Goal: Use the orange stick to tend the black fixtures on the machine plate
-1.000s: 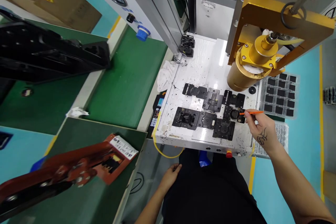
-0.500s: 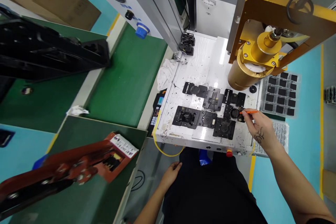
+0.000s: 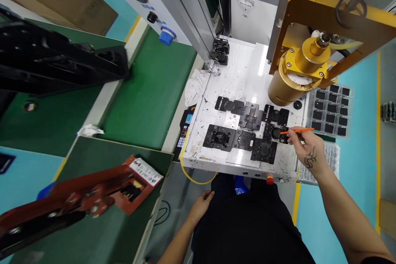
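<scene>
Right hand (image 3: 307, 152) pinches an orange stick (image 3: 297, 131), tip on a black holder (image 3: 276, 133) on the white worktop (image 3: 247, 70); left hand (image 3: 201, 205) hangs loosely curled, empty.

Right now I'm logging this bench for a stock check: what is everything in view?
Plate: one, white, centre, specked with black bits.
Fixtures: several, black, on the plate's near half.
Far fixture: one, black, plate's far corner.
Press head: one, gold, above the plate's right side.
Tray: one, clear, holding black parts, right of the plate.
Cloth: one, white, plate's left edge.
Keypad: one, black, left of the plate.
Box: one, brown cardboard, top left.
Red tool: one, bottom left.
Stick: one, orange, tip on a fixture.
Right hand: pinching the stick.
Left hand: on the lap, holding nothing.
</scene>
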`<state>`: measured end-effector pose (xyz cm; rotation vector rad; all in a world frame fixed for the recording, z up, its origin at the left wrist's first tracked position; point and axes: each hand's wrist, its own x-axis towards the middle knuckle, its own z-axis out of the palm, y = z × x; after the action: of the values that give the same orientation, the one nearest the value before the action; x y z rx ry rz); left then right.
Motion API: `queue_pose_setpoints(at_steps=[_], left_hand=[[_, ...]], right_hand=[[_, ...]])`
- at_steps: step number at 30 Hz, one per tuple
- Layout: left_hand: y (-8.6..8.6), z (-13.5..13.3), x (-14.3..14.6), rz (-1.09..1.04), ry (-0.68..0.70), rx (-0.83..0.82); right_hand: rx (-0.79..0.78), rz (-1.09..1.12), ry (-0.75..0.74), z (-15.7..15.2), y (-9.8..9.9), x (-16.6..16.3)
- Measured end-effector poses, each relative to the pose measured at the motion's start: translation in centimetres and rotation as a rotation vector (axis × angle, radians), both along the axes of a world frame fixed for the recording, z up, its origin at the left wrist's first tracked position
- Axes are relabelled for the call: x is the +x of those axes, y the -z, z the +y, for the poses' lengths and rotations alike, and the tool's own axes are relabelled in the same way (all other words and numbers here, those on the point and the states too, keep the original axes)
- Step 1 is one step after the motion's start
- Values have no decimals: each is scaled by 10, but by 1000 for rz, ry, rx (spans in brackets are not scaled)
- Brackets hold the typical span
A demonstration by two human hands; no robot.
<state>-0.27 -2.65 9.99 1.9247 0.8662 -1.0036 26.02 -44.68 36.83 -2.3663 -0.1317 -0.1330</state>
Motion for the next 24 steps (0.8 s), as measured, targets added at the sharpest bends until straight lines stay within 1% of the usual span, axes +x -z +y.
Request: queue_pose_setpoints(at_steps=[3,6,10,13,17,19,24], left_hand=[[0,0,-1,-4,0,-9],[1,1,-1,-7,-3,-5],[2,1,-2,-5,-5,-1],[3,1,-2,-3,-4,-7],[6,2,-4,-7,2,-8],[7,2,-5,-10,3,-2],[9,3,-6,-18,4,0]], right_hand=[[1,-6,-55,-1,5,1],[-18,7,-152,-3,4,4],[-47,71,-271,-4,-3,13],[-68,118,-321,-1,-10,21],[-127,127,-383,5,-15,35],[-115,100,-385,5,-17,40],[-45,41,-306,-4,-17,41]])
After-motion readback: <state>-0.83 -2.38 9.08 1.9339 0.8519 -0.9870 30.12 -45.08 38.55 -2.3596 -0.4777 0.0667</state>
